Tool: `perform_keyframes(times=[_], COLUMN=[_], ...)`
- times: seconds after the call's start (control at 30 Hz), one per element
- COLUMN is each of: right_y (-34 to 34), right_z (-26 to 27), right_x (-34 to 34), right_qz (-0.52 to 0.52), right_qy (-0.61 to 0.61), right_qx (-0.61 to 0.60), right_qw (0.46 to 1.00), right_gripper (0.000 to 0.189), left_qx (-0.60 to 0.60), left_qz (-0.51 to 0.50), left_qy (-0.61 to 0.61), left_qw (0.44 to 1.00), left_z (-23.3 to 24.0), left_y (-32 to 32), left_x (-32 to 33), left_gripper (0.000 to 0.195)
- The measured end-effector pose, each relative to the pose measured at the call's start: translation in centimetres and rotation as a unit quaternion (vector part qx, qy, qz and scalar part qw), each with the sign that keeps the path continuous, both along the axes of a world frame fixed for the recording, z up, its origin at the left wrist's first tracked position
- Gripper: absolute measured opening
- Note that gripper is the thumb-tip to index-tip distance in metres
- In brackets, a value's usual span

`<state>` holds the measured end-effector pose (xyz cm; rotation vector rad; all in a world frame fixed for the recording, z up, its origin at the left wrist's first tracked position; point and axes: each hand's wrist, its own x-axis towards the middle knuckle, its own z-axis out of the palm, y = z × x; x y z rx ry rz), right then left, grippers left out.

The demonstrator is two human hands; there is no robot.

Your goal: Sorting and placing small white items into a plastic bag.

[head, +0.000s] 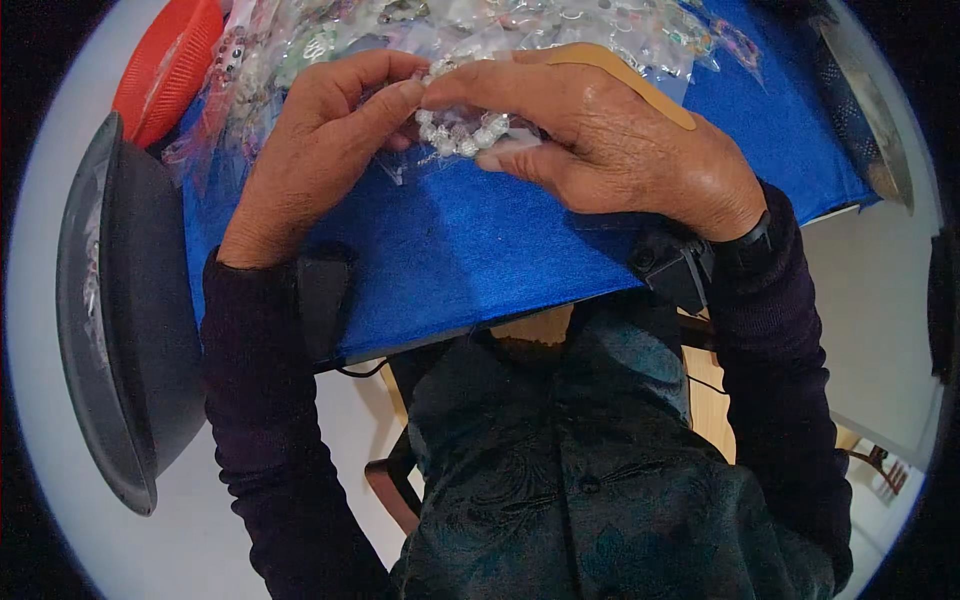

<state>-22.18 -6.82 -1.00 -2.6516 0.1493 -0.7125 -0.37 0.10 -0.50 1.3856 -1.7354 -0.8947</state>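
Note:
A bracelet of white and clear beads hangs between my two hands, above the blue cloth. My left hand pinches its upper left side, thumb against the fingers. My right hand reaches over it from the right, with the index finger on top and the thumb at the lower right of the beads. Clear plastic film shows beside and behind the bracelet. Part of the bead loop is hidden under my right fingers. A tan strip lies across the back of my right hand.
Beyond my hands lies a heap of beaded jewellery in clear bags. At the left are a red basket and a dark basin. A metal perforated container stands at the right edge. Black devices sit beneath both wrists.

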Motion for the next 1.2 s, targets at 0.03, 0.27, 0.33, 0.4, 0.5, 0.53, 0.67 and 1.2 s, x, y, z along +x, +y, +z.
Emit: perform_keyframes(times=[0.03, 0.27, 0.33, 0.4, 0.5, 0.53, 0.67, 1.2], right_y=[0.03, -0.12, -0.19, -0.17, -0.04, -0.03, 0.07, 0.09], right_z=[0.00, -0.20, -0.23, -0.23, -0.18, -0.10, 0.29, 0.27], right_x=[-0.01, 0.16, 0.13, 0.10, 0.15, 0.11, 0.02, 0.19], right_qz=[0.002, 0.027, 0.024, 0.021, 0.031, 0.031, 0.013, 0.037], right_qy=[0.000, -0.033, -0.022, -0.010, -0.041, -0.041, -0.003, -0.041], right_qx=[0.009, 0.015, 0.010, 0.005, 0.009, 0.009, 0.012, 0.017], right_qw=[1.000, 0.999, 0.999, 1.000, 0.999, 0.999, 1.000, 0.998], right_gripper=[0.048, 0.047, 0.047, 0.047, 0.047, 0.047, 0.047, 0.044], left_qx=[0.002, 0.000, 0.002, 0.004, 0.003, 0.003, 0.008, -0.005], left_qz=[0.000, 0.007, 0.003, -0.001, -0.003, -0.003, 0.000, -0.015], left_qy=[0.003, -0.009, -0.004, 0.001, -0.002, -0.002, 0.017, 0.006], left_qw=[1.000, 1.000, 1.000, 1.000, 1.000, 1.000, 1.000, 1.000], left_z=[0.00, 0.09, 0.12, 0.13, 0.07, 0.00, -0.21, 0.07], left_y=[-0.01, 0.01, 0.00, 0.00, -0.02, -0.04, -0.15, -0.06], left_x=[-0.01, -0.16, -0.17, -0.15, -0.10, -0.11, 0.01, 0.00], left_gripper=[0.032, 0.030, 0.030, 0.029, 0.029, 0.029, 0.029, 0.031])
